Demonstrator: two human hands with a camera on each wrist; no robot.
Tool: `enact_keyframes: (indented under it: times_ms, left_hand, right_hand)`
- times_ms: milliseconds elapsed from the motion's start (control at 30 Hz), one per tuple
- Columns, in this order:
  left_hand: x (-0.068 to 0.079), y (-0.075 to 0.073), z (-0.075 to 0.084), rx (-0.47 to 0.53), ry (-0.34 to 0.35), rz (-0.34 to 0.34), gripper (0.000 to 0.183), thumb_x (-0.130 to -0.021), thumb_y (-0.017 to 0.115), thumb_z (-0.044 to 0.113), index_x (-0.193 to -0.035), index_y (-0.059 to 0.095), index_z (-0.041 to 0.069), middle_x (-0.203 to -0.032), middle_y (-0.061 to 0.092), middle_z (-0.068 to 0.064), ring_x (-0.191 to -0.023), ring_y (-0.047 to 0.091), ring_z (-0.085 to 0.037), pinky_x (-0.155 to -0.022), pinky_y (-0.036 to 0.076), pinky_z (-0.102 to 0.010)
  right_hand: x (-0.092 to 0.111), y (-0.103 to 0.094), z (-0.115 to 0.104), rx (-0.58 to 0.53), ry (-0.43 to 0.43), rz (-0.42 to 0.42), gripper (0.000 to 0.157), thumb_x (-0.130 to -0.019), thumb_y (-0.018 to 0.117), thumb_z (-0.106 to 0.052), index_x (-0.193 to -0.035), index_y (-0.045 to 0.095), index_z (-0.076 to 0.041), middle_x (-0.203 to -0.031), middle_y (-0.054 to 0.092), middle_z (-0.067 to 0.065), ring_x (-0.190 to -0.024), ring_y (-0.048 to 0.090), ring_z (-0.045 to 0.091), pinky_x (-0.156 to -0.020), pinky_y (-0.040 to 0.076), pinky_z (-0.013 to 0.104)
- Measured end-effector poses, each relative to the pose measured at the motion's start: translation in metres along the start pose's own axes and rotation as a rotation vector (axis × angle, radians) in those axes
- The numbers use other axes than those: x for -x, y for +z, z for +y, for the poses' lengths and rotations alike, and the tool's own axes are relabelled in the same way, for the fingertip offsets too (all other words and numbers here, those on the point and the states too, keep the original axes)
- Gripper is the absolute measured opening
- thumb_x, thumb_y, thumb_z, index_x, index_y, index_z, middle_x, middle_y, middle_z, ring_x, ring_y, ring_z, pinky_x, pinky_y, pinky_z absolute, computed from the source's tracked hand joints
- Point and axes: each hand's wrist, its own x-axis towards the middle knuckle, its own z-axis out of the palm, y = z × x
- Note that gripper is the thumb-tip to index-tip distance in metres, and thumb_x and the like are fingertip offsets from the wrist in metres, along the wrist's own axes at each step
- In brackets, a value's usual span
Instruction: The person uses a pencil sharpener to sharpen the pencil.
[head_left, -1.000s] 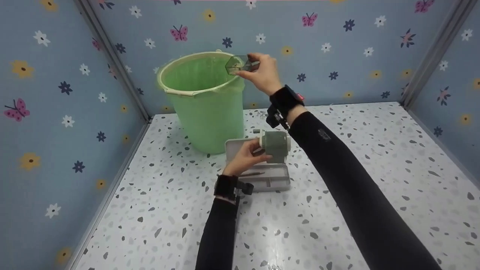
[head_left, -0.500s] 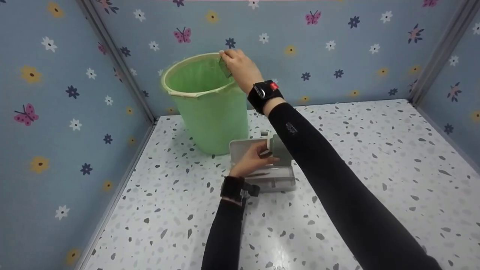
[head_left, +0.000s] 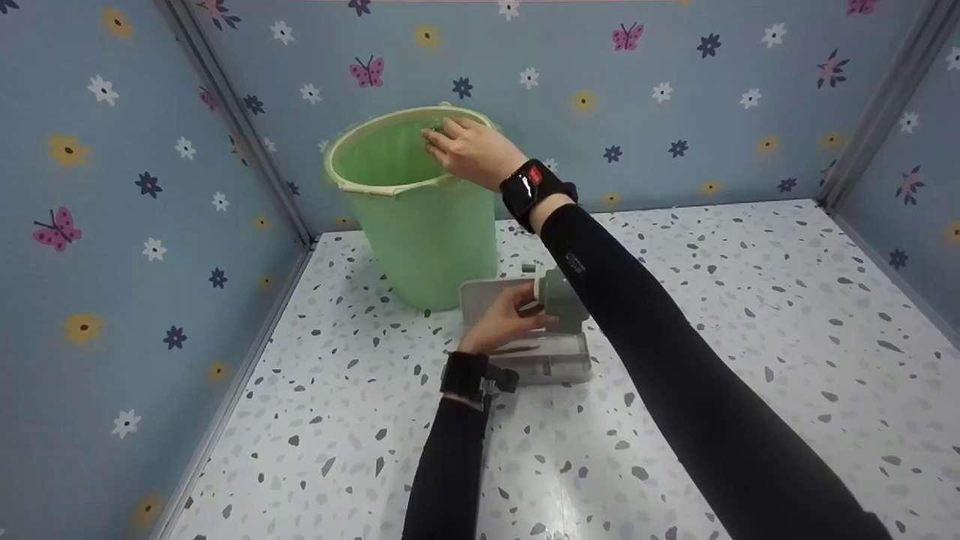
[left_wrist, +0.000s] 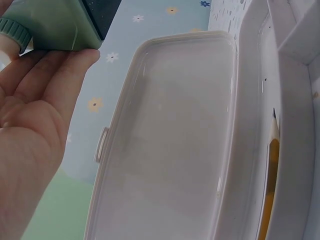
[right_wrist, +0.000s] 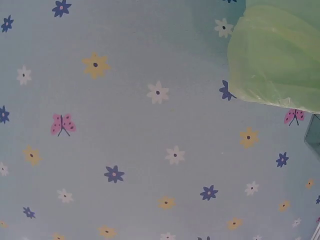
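Observation:
My left hand holds a green hand-crank pencil sharpener above an open pencil case. In the left wrist view, the fingers lie under the sharpener, whose underside is dark. A yellow pencil lies in a long compartment of the case. Over the right part of the bin's mouth, my right hand pinches the sharpener's clear green shavings drawer, mostly hidden by the fingers. At the right edge of the right wrist view, a corner of the drawer shows.
The tall green bin, lined with a thin green bag, stands at the back left, close behind the case. A flower-patterned wall closes off the back. My right forearm crosses above the speckled table and covers part of the sharpener.
My right hand has moved left over the bin and turned the drawer over, tipping it out of sight behind the fingers. The left hand keeps its hold on the sharpener. The view shifted slightly.

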Motion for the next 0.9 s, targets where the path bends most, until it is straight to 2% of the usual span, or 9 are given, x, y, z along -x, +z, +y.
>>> enact_keyframes:
  times_ms: [100, 233, 333, 367, 467, 600, 667, 767, 900]
  left_hand:
    - [-0.001, 0.001, 0.001, 0.004, -0.009, -0.011, 0.041, -0.084, 0.073, 0.005, -0.124, 0.061, 0.001, -0.121, 0.068, -0.014, -0.117, 0.063, -0.028, -0.114, 0.041, -0.042]
    - [-0.003, 0.003, 0.002, -0.003, -0.015, -0.016, 0.043, -0.084, 0.074, 0.006, -0.125, 0.061, 0.003, -0.122, 0.068, -0.012, -0.116, 0.064, -0.024, -0.112, 0.043, -0.038]
    - [-0.004, 0.003, 0.001, -0.006, 0.005, -0.017, 0.045, -0.084, 0.073, 0.004, -0.127, 0.059, 0.001, -0.124, 0.067, -0.015, -0.115, 0.064, -0.023, -0.112, 0.043, -0.038]
    - [-0.005, 0.004, 0.0, 0.0, 0.013, -0.02, 0.046, -0.084, 0.072, 0.003, -0.128, 0.059, 0.0, -0.125, 0.066, -0.016, -0.115, 0.064, -0.024, -0.112, 0.043, -0.039]
    - [-0.006, 0.004, -0.001, 0.015, 0.024, -0.021, 0.047, -0.085, 0.071, 0.001, -0.129, 0.057, -0.003, -0.127, 0.064, -0.019, -0.117, 0.063, -0.025, -0.113, 0.042, -0.039]
    - [-0.005, 0.003, -0.001, 0.04, -0.004, -0.013, 0.047, -0.085, 0.072, 0.001, -0.129, 0.057, -0.003, -0.129, 0.064, -0.019, -0.12, 0.062, -0.026, -0.111, 0.045, -0.035]
    - [-0.004, 0.003, 0.0, 0.049, -0.017, -0.007, 0.048, -0.084, 0.072, 0.002, -0.13, 0.056, -0.002, -0.13, 0.063, -0.018, -0.122, 0.061, -0.026, -0.109, 0.046, -0.034]
    - [-0.003, 0.001, -0.001, 0.058, -0.013, -0.001, 0.05, -0.084, 0.071, 0.001, -0.131, 0.055, -0.003, -0.133, 0.062, -0.019, -0.125, 0.059, -0.027, -0.111, 0.044, -0.034]
    - [-0.003, 0.0, -0.001, 0.053, -0.006, 0.006, 0.051, -0.084, 0.07, 0.0, -0.132, 0.054, -0.005, -0.134, 0.06, -0.021, -0.127, 0.058, -0.029, -0.115, 0.039, -0.035]
  right_hand:
    - [0.004, -0.001, 0.003, 0.006, 0.007, 0.006, 0.038, -0.098, 0.046, 0.003, -0.133, 0.06, -0.003, -0.137, 0.06, 0.015, -0.113, 0.063, 0.033, -0.1, 0.053, 0.037]
    - [0.01, -0.002, 0.008, 0.021, 0.034, -0.007, 0.039, -0.099, 0.044, 0.004, -0.135, 0.057, -0.001, -0.139, 0.058, 0.016, -0.114, 0.063, 0.033, -0.099, 0.053, 0.037]
    - [0.016, -0.005, 0.013, 0.011, 0.098, -0.025, 0.042, -0.098, 0.043, 0.008, -0.138, 0.054, 0.0, -0.141, 0.056, 0.018, -0.117, 0.062, 0.032, -0.099, 0.054, 0.035]
    - [0.018, -0.006, 0.015, -0.026, 0.142, -0.027, 0.043, -0.098, 0.042, 0.01, -0.138, 0.054, 0.0, -0.142, 0.055, 0.019, -0.118, 0.061, 0.033, -0.099, 0.054, 0.034]
    - [0.024, -0.009, 0.023, -0.232, 0.342, -0.03, 0.044, -0.096, 0.046, 0.011, -0.139, 0.051, 0.003, -0.142, 0.053, 0.021, -0.124, 0.058, 0.034, -0.103, 0.051, 0.033]
    - [0.037, -0.013, 0.035, -0.614, 0.67, 0.001, 0.053, -0.091, 0.065, -0.001, -0.14, 0.047, 0.004, -0.142, 0.054, 0.02, -0.132, 0.052, 0.033, -0.114, 0.041, 0.033]
    - [0.047, -0.013, 0.04, -0.773, 0.8, 0.048, 0.062, -0.085, 0.074, -0.008, -0.14, 0.048, 0.003, -0.141, 0.056, 0.019, -0.132, 0.052, 0.03, -0.116, 0.039, 0.031]
    - [0.063, -0.011, 0.045, -0.978, 0.935, 0.139, 0.066, -0.081, 0.079, -0.011, -0.139, 0.049, 0.002, -0.14, 0.058, 0.017, -0.131, 0.054, 0.026, -0.112, 0.041, 0.024]
    - [0.089, -0.008, 0.048, -1.237, 1.032, 0.266, 0.068, -0.075, 0.083, -0.007, -0.135, 0.053, 0.004, -0.135, 0.061, 0.019, -0.127, 0.059, 0.024, -0.103, 0.048, 0.019]
